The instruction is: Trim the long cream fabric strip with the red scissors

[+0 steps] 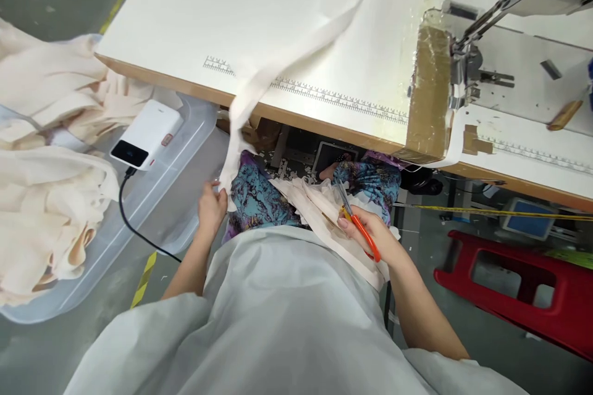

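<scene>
Left hand (212, 207) down at the near edge of the white sewing table (185, 24), fingers pinched shut on the lower end of a long cream fabric strip (259, 83). That strip runs up from the lap, over the table's wooden front edge and away across the tabletop toward the far right. Right hand (370, 231) sits over the lap, fingers curled closed around a small pair of orange-handled thread snips (354, 219), blades pointing up and away from the body toward the table's underside. Beneath that hand lies a bunched piece of cream cloth (319, 203), spread across patterned blue and purple trousers (259, 197). The two hands are well apart, one at each knee.

On the table, a printed ruler scale (333, 97) runs along the front edge, and the grey sewing machine (509, 24) stands at the far right, with brown tape over the table corner beside it. To the left, a clear plastic tub (162, 197) on the floor holds heaps of cream fabric (46, 154), and a white power bank (147, 134) with a black cable rests on its rim. A red plastic stool (523, 290) stands on the floor at the right.
</scene>
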Demonstrator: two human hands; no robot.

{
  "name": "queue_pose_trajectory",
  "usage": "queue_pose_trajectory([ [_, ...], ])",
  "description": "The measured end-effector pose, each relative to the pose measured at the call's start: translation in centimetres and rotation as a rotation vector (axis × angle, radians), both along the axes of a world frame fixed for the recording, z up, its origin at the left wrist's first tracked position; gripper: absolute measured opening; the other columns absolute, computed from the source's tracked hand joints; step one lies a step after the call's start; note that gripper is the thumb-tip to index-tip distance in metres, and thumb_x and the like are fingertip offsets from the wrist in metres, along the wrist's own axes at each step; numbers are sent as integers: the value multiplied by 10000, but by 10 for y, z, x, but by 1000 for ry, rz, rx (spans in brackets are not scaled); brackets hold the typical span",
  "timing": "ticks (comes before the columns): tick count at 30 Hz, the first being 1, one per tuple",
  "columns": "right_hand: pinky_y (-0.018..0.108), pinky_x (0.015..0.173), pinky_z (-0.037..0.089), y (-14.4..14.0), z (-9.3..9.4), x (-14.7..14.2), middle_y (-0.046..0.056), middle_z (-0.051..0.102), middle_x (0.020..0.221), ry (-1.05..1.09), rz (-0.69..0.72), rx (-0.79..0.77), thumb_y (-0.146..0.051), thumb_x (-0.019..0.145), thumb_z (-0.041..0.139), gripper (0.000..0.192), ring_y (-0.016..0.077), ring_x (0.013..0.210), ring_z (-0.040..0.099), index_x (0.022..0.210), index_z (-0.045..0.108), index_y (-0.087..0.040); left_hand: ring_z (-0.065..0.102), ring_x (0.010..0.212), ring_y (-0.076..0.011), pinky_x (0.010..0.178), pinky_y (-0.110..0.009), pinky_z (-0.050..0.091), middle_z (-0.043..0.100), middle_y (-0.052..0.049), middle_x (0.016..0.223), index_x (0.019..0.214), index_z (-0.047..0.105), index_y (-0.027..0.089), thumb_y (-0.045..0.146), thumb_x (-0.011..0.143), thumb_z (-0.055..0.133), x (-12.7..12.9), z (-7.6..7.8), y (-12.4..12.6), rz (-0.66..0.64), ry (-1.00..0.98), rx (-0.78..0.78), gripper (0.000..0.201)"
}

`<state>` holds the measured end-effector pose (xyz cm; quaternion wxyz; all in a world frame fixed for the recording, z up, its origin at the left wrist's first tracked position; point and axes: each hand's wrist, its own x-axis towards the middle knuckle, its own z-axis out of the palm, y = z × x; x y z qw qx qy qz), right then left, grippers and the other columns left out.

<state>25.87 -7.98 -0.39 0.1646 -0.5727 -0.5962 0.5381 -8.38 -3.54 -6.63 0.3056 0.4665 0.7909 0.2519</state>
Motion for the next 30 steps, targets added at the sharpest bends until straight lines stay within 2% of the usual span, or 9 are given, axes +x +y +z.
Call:
queue_pose_trajectory([
  [2, 266, 576, 380, 2, 1, -4, -10, 504, 660, 7, 13, -4, -629, 850, 549, 435, 145, 614, 465, 763, 508, -205, 517, 505, -179, 536, -278, 415, 514, 13, 536, 971, 621, 159, 352, 863, 493, 8, 19, -11, -122, -165, -45, 256],
  [5, 270, 571, 362, 7, 6, -9, -14, 474, 654, -27, 54, 9, -626, 858, 533, 438, 141, 609, 428, 741, 476, -208, 619, 689, -175, 614, -263, 475, 652, -51, 802, 1166, 584, 172, 454, 905, 462, 44, 57, -14, -490, -606, -161, 403],
  [6, 270, 570, 355, 8, 9, -11, -14, 467, 658, -47, 74, 18, -625, 862, 524, 440, 139, 609, 417, 734, 464, -209, 614, 700, -164, 618, -253, 471, 653, -49, 835, 1168, 581, 187, 453, 897, 499, 57, 67, -12, -584, -629, -166, 388],
  [8, 267, 561, 339, 10, 14, -11, -20, 444, 654, -98, 113, 42, -627, 868, 505, 447, 135, 604, 397, 716, 432, -213, 568, 675, -137, 612, -238, 443, 628, -36, 838, 990, 636, 201, 427, 873, 566, 77, 84, -8, -684, -465, -54, 264],
  [10, 261, 545, 318, 11, 18, -10, -30, 412, 633, -145, 151, 58, -635, 867, 493, 464, 128, 590, 374, 691, 389, -218, 505, 629, -112, 593, -242, 411, 608, -43, 875, 751, 624, 188, 404, 863, 586, 88, 92, -4, -702, -240, 129, 246],
  [12, 257, 530, 296, 13, 21, -8, -37, 382, 613, -173, 186, 58, -650, 864, 481, 483, 124, 574, 357, 678, 360, -221, 483, 598, -95, 570, -244, 399, 614, -54, 935, 676, 598, 177, 390, 873, 570, 92, 96, -1, -720, -198, 199, 291],
  [18, 252, 524, 274, 24, 22, -7, -40, 367, 615, -135, 273, 31, -670, 861, 474, 502, 117, 568, 344, 673, 362, -218, 540, 415, -118, 440, -213, 411, 560, 43, 501, 908, 590, 179, 470, 889, 558, 93, 103, 6, -661, -746, -270, 293],
  [23, 240, 508, 262, 31, 22, -12, -40, 353, 616, -67, 366, -5, -677, 863, 467, 517, 111, 564, 323, 658, 358, -215, 593, 436, -131, 452, -197, 441, 623, 8, 480, 845, 590, 164, 502, 846, 624, 93, 98, 11, -562, -881, -333, 340],
  [30, 251, 507, 251, 34, 20, -20, -37, 349, 602, -85, 382, -22, -726, 843, 449, 562, 114, 554, 318, 631, 349, -216, 604, 443, -122, 423, -179, 411, 633, -11, 490, 785, 617, 147, 451, 807, 673, 88, 89, 16, -499, -948, -391, 310],
])
